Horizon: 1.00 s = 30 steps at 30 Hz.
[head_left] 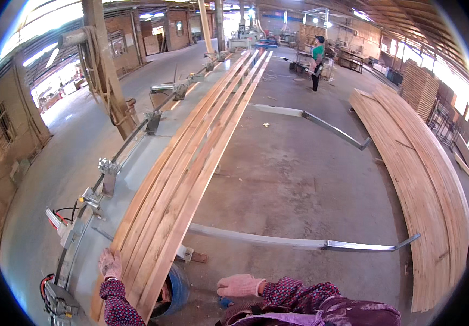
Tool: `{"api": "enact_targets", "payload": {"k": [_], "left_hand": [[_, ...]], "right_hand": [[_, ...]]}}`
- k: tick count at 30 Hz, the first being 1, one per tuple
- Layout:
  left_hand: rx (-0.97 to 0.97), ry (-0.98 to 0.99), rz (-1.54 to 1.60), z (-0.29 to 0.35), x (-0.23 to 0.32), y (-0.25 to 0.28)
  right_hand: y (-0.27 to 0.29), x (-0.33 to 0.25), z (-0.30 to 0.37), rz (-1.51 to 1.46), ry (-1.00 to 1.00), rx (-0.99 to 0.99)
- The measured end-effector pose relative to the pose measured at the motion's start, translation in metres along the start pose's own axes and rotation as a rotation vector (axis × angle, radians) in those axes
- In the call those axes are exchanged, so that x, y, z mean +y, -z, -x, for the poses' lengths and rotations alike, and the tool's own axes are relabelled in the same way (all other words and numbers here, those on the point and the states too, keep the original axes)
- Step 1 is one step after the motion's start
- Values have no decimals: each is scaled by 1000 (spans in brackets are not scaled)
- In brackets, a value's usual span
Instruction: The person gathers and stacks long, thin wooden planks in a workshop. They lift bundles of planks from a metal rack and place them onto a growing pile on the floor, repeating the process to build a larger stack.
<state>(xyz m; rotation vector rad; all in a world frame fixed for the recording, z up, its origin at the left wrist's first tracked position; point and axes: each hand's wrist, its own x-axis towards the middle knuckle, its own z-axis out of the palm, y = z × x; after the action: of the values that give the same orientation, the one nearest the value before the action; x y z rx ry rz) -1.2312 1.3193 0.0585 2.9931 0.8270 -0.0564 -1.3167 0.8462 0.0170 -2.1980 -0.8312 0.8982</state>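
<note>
My left hand (110,264), in a pink work glove, is at the left edge of several long wooden boards (161,217), its fingers closed over the outermost board. These boards lie side by side, with narrow gaps between some, along a long grey machine bed (136,163) running away from me. My right hand (240,286), also gloved, is held in front of my body, right of the boards and apart from them. Its fingers point left, loosely extended, and nothing shows in them. Beneath the near board ends stands a blue drum (178,293), partly hidden.
Clamps (108,167) and hoses line the bed's left side. Two metal arms (267,239) (283,110) reach right across the floor toward a large stack of planks (419,201). A person in a green top (317,54) stands farther back. A post with coiled hose (104,70) rises at left.
</note>
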Motion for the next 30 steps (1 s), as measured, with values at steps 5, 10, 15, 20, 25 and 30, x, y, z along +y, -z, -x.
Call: {"api": "enact_targets", "payload": {"k": [5,10,15,20,25,30], "left_hand": [[57,-3,-8,-33,-3,-17],[188,-123,-35,-37,-21,-57],[254,-52,2,-5,-22,-74],[181,104,135,74,74,-18],[85,126,109,98,85,-11],[248,68,-36,113,80,-49]], "right_hand": [[-11,-10,-29,-141,-29,21],[15,-33,-28,-163,-123,-52],[65,-45,-7,-130,43,78],[92,-23,-8,-131,15,282],[118,-13,-17,-14,-12,639],[145,22,-23,307,-164,894]]}}
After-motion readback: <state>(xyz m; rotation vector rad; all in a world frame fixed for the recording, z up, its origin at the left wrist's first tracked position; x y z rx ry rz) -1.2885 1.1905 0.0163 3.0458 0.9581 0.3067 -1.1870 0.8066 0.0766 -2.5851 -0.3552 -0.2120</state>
